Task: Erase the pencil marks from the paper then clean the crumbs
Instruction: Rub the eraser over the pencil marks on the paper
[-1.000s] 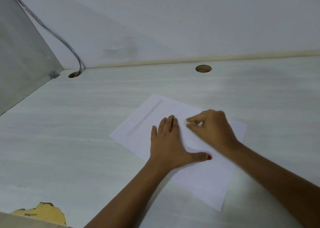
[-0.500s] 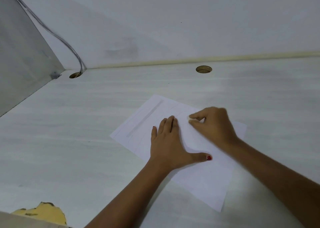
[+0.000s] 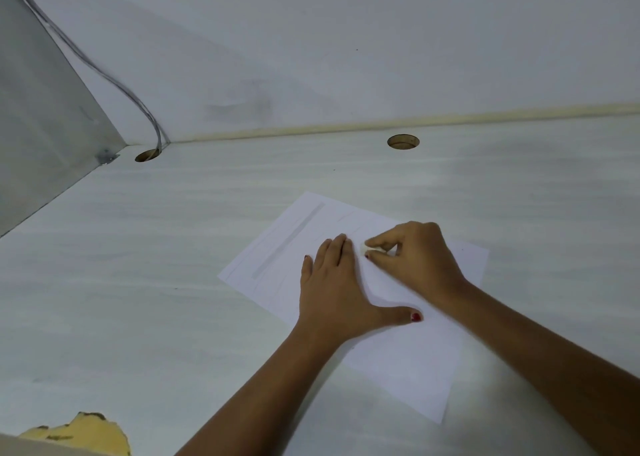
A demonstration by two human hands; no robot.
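A white sheet of paper (image 3: 408, 362) lies at an angle on the pale desk (image 3: 173, 282). Faint pencil lines and a grey band run along its far left part. My left hand (image 3: 332, 289) lies flat on the sheet with straight fingers and the thumb spread to the right, pressing it down. My right hand (image 3: 415, 258) pinches a small white eraser (image 3: 364, 247) between thumb and forefinger, its tip on the paper just right of my left fingertips. No crumbs are visible.
Two round cable holes sit near the back wall, one at the corner (image 3: 148, 155) with grey cables (image 3: 104, 74) running into it, one further right (image 3: 403, 141). A grey side panel (image 3: 41, 126) closes the left. The desk's front left edge is chipped yellow (image 3: 83, 431).
My right hand with the eraser moved away from me and then back toward my left fingertips, rubbing the paper. My left hand and the sheet stayed put.
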